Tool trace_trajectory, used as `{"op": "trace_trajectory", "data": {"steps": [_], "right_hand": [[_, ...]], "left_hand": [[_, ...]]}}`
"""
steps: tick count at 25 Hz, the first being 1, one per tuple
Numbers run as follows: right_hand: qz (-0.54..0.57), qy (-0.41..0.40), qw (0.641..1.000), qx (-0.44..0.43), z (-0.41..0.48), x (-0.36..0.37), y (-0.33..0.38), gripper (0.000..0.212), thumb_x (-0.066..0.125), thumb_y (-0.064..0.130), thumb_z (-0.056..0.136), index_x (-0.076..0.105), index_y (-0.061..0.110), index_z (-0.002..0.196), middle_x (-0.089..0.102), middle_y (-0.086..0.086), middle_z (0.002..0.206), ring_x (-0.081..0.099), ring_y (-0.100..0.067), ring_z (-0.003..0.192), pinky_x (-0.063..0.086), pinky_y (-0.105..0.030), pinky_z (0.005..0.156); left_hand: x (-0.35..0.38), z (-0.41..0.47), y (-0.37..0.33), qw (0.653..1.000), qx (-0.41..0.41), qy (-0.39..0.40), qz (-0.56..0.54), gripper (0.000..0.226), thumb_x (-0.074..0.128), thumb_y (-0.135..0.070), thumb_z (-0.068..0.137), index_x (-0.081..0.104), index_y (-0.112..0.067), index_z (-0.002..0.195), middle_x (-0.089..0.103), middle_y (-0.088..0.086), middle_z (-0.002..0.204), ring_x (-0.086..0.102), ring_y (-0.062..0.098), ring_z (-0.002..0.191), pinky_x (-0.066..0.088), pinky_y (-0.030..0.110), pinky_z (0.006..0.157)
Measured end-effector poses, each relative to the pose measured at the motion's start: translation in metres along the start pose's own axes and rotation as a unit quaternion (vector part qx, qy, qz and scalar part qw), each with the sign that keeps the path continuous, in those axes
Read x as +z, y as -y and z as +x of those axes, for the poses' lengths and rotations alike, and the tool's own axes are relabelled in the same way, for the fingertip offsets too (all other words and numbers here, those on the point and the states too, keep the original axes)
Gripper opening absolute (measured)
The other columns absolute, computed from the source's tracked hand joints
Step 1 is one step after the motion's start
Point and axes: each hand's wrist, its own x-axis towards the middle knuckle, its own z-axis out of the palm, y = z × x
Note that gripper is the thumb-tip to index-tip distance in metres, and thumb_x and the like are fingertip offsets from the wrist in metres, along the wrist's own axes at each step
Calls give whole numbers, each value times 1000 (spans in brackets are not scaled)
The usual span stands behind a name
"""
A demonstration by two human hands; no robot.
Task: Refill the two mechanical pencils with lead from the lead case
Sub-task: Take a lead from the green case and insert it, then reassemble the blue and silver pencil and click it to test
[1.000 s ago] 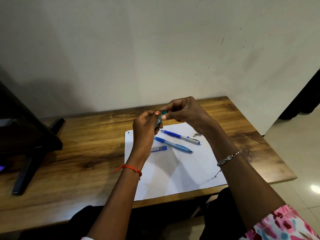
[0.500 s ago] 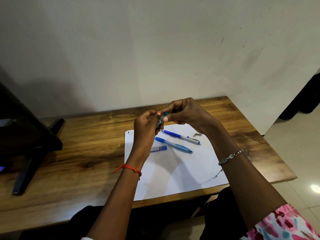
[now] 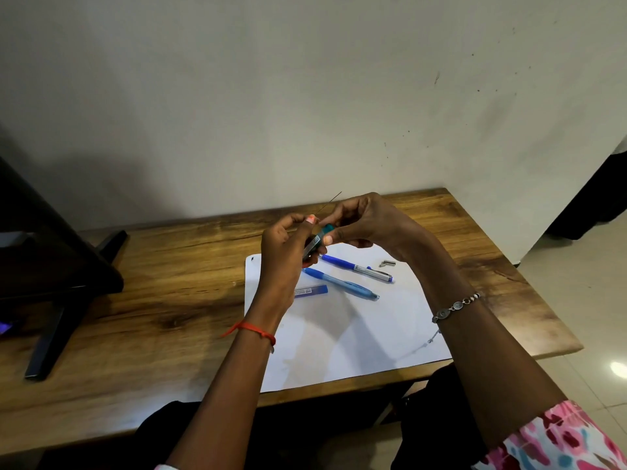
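Lead [image 3: 330, 202], a thin dark stick, pokes up and to the far right out of the teal-capped lead case [image 3: 317, 239]. The left hand [image 3: 285, 247] grips the case above the table. The right hand [image 3: 368, 222] seems to pinch the stick low down. It is best drawn straight along its own line with a light touch, since bending it sideways would likely snap it. The far mechanical pencil [image 3: 356, 268] and near mechanical pencil [image 3: 341, 285] lie on the white paper [image 3: 356, 351] just below the hands.
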Motion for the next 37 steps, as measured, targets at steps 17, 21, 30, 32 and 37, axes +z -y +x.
{"op": "trace_trajectory", "data": {"steps": [17, 21, 30, 32, 37], "right_hand": [[-383, 144, 905, 120, -4, 15, -10, 22, 82, 18, 67, 75, 8, 85, 62, 7, 68, 51, -6, 62, 34, -16, 53], [-177, -52, 982, 53, -3, -6, -9, 7, 76, 15, 74, 75, 9, 78, 66, 1, 61, 49, -3, 46, 37, -15, 42], [49, -185, 980, 58, -4, -20, -12, 14, 68, 10, 82, 71, -2, 88, 69, -10, 75, 58, -13, 51, 45, -19, 44], [46, -248, 966, 59, -5, -23, -14, 16, 65, 9, 84, 69, -5, 88, 68, -8, 74, 57, -14, 50, 46, -18, 43], [59, -322, 944, 49, -7, -26, -14, 11, 63, 5, 83, 68, -4, 82, 64, -7, 67, 52, -14, 45, 40, -18, 41]], "left_hand": [[-9, 6, 2, 997, 2, -24, 73, 15, 54, -16, 88, 62, -19, 76, 66, -3, 72, 62, 9, 65, 47, 24, 63], [-5, 4, 3, 996, 0, 1, 92, 17, 55, -16, 88, 61, -20, 73, 66, -1, 72, 63, 12, 66, 47, 27, 65], [12, 4, 25, 969, 72, 59, 230, 13, 58, -20, 87, 65, -12, 95, 66, 1, 97, 59, 12, 91, 45, 19, 74], [14, 3, 35, 915, 152, 89, 363, 17, 55, -16, 89, 64, -12, 103, 63, 5, 116, 53, 15, 109, 39, 23, 90], [19, 5, 58, 762, 230, 204, 569, 47, 44, 0, 90, 41, -20, 133, 42, 2, 144, 24, 16, 139, 2, 39, 116]]}}
